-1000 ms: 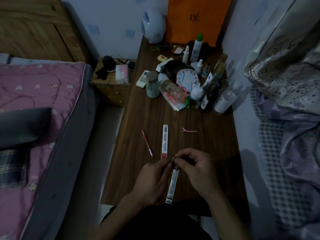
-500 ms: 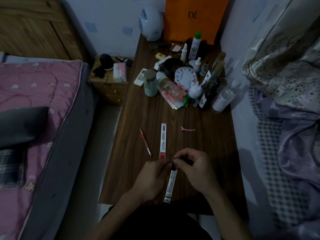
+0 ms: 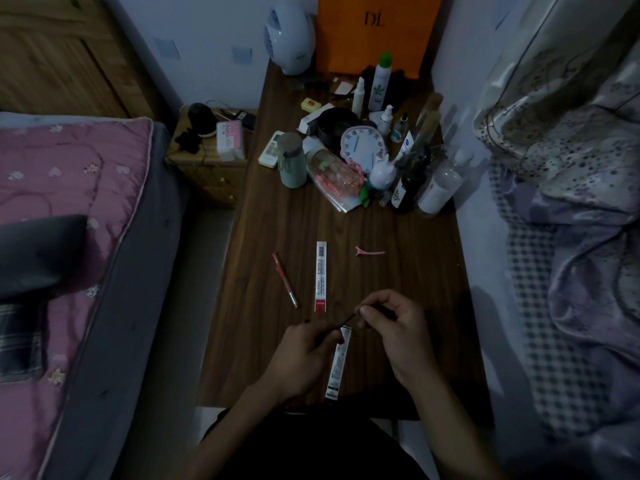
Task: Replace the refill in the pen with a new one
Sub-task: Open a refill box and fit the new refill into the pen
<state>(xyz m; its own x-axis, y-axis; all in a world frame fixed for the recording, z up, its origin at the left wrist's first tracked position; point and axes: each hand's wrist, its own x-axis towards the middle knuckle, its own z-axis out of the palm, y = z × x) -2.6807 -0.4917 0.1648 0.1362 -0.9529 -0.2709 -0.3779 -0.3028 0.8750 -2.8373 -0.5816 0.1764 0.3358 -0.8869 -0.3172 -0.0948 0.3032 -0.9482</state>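
Note:
My left hand (image 3: 301,358) and my right hand (image 3: 394,327) are held just above the near end of the wooden table (image 3: 398,271). A thin dark refill (image 3: 346,322) stretches between them, the left fingers gripping its lower end. My right hand pinches the upper end, where a dark pen part is mostly hidden in the fingers. A white refill packet (image 3: 337,363) lies under the hands. A second refill packet with a red end (image 3: 321,276) lies flat further out. A red pen (image 3: 284,279) rests to its left.
A pink hair clip (image 3: 370,252) lies right of the packets. Bottles, a white clock (image 3: 360,147), a grey cup (image 3: 291,160) and an orange bag (image 3: 375,29) crowd the far end. A bed with a pink quilt (image 3: 62,209) is on the left, bedding on the right.
My hands have drawn apart, and a length of thin dark refill now shows between them where the fingers were pressed together before.

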